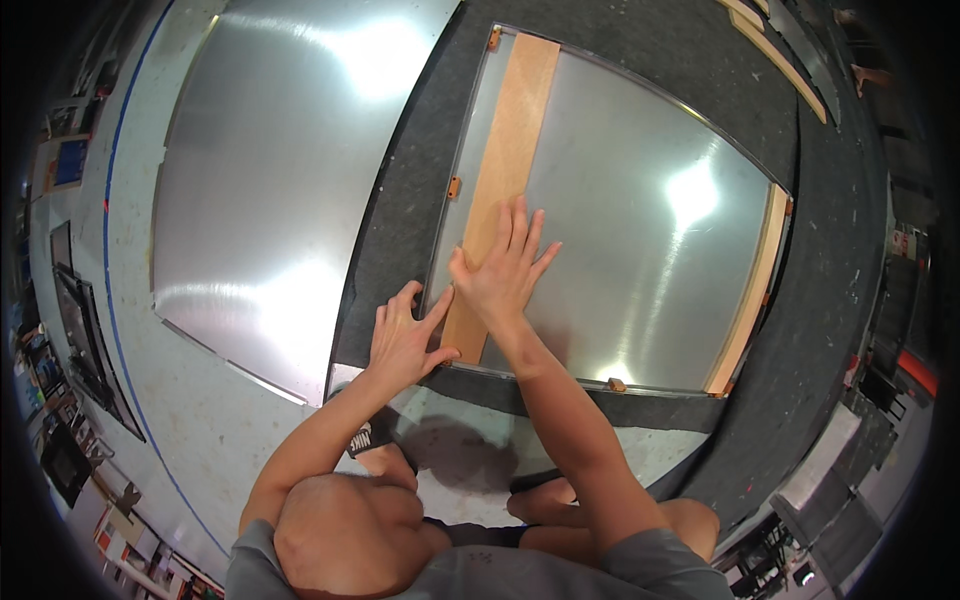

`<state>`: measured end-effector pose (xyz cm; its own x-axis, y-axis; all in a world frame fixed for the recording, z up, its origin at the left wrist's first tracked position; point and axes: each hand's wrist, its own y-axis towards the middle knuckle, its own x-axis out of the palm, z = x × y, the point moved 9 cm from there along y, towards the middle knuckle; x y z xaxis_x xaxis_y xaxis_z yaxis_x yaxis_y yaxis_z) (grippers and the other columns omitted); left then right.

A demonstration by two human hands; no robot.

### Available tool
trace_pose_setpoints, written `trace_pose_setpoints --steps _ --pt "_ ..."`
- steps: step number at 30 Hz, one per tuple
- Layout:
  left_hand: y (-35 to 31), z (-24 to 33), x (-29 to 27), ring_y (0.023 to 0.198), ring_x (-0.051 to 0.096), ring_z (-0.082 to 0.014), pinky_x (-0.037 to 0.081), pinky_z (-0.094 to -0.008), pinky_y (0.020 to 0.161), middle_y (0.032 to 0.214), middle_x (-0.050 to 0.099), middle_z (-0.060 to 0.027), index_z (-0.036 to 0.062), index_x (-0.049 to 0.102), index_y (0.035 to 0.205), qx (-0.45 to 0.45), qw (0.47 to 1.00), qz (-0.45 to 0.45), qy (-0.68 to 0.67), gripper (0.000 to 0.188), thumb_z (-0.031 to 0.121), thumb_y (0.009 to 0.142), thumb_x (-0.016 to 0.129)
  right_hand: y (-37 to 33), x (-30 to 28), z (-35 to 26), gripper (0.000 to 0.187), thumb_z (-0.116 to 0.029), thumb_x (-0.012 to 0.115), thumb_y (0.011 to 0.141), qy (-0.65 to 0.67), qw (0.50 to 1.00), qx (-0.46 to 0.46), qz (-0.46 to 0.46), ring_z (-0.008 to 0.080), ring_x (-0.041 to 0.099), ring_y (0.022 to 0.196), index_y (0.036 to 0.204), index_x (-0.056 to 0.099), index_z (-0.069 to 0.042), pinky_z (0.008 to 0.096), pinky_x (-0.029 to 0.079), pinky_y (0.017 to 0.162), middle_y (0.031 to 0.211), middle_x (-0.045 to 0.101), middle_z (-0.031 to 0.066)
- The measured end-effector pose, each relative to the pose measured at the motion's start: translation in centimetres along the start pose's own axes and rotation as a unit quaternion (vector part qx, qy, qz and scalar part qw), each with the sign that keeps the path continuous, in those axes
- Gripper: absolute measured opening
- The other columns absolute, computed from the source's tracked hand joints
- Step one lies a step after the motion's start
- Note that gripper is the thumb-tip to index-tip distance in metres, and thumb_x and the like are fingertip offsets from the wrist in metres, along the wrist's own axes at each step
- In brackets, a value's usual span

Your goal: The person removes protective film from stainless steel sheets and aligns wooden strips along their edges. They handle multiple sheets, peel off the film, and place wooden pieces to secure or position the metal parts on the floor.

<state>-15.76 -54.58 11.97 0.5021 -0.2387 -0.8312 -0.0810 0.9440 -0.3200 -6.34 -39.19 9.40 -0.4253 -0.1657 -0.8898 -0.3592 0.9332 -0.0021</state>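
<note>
A square metal panel (pixel 620 220) with a thin raised edge lies in front of me. Along its left side runs a flat, light wooden strip (pixel 520 110), set a little in from the edge. My right hand (pixel 500 270) rests on this strip with its fingers spread, some reaching over the bare metal. At the panel's near left corner is my left hand (pixel 400 340), fingers apart, its thumb by the strip's near end and its index finger at the panel's edge. Small orange-brown blocks (pixel 454 187) sit along the rim. Another wooden strip (pixel 752 290) lines the right side.
Under the panel spreads a dark mat (pixel 410 210). To the left lies a large shiny metal sheet (pixel 270 190) on the pale floor (pixel 150 400). Several loose wooden strips (pixel 780 65) are at the far right. My knees and feet are close to the panel's near edge.
</note>
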Motion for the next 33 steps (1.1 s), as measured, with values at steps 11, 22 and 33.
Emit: trace_pose_setpoints --steps 11,22,33 --pt "0.2 0.5 -0.9 0.132 0.051 -0.0398 0.042 -0.0506 0.107 0.157 0.041 -0.0247 0.0254 0.043 0.169 0.020 0.999 0.016 -0.021 0.105 0.054 0.079 0.089 0.2 -0.3 0.3 0.103 -0.050 0.079 0.082 -0.026 0.999 -0.011 0.041 0.0444 0.025 0.163 0.168 0.038 -0.011 0.0814 0.016 0.122 0.177 0.032 0.0124" --pt "-20.5 -19.1 -8.6 0.119 0.061 -0.0401 0.050 -0.0501 0.104 0.128 0.063 -0.0203 0.0027 0.062 0.133 -0.347 0.836 0.421 -0.064 0.048 0.019 0.090 0.076 0.0 -2.4 -0.3 0.088 -0.043 0.074 0.096 0.060 0.996 -0.048 0.037 0.0426 0.035 0.156 0.166 0.038 -0.004 0.0651 0.026 0.126 0.171 0.037 0.0223" --pt "-32.1 -32.7 -1.6 0.105 0.074 -0.0304 0.058 -0.0414 0.094 0.125 0.073 -0.0207 0.0005 0.060 0.145 -0.592 0.683 0.385 -0.185 0.065 0.032 0.091 0.079 -7.1 8.4 -12.4 0.071 -0.015 0.074 0.102 0.509 0.812 0.209 -0.196 0.0223 0.070 0.123 0.161 0.041 0.007 0.0333 0.053 0.107 0.145 0.066 0.0191"
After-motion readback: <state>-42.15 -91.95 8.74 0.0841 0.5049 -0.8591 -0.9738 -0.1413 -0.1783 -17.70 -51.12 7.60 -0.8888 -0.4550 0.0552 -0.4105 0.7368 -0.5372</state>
